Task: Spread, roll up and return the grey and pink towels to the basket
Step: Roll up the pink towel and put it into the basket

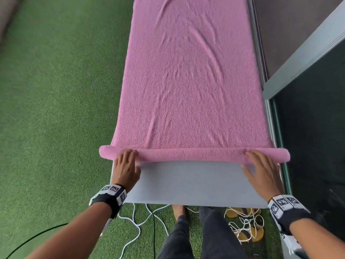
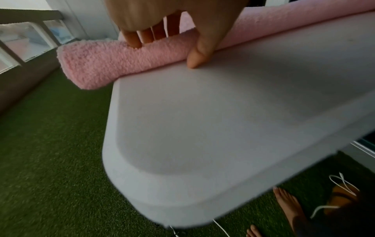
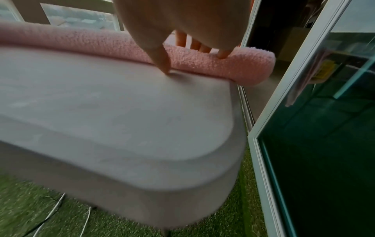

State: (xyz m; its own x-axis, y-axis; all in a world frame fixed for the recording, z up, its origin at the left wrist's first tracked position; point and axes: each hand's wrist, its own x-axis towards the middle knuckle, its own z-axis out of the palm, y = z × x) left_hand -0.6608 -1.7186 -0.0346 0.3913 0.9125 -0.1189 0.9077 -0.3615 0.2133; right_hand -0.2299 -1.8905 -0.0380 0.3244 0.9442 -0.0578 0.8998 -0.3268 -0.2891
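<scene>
The pink towel (image 1: pixel 188 86) lies spread along the grey table (image 1: pixel 192 184). Its near end is rolled into a thin tube (image 1: pixel 192 155) that overhangs both table sides. My left hand (image 1: pixel 127 163) rests on the roll's left part with straight fingers on top (image 2: pixel 142 38) and the thumb on the table. My right hand (image 1: pixel 261 167) lies on the roll's right part, its fingers (image 3: pixel 202 46) over the roll (image 3: pixel 223 65) and the thumb at the roll's base. The roll's left end (image 2: pixel 87 67) sticks out past the table edge. No grey towel or basket is in view.
Green artificial grass (image 1: pixel 56 109) covers the floor to the left. A glass door with a metal frame (image 1: pixel 302 58) stands close on the right. White cables (image 1: pixel 141 217) and yellow sandals (image 1: pixel 242 227) lie by my feet under the table's near edge.
</scene>
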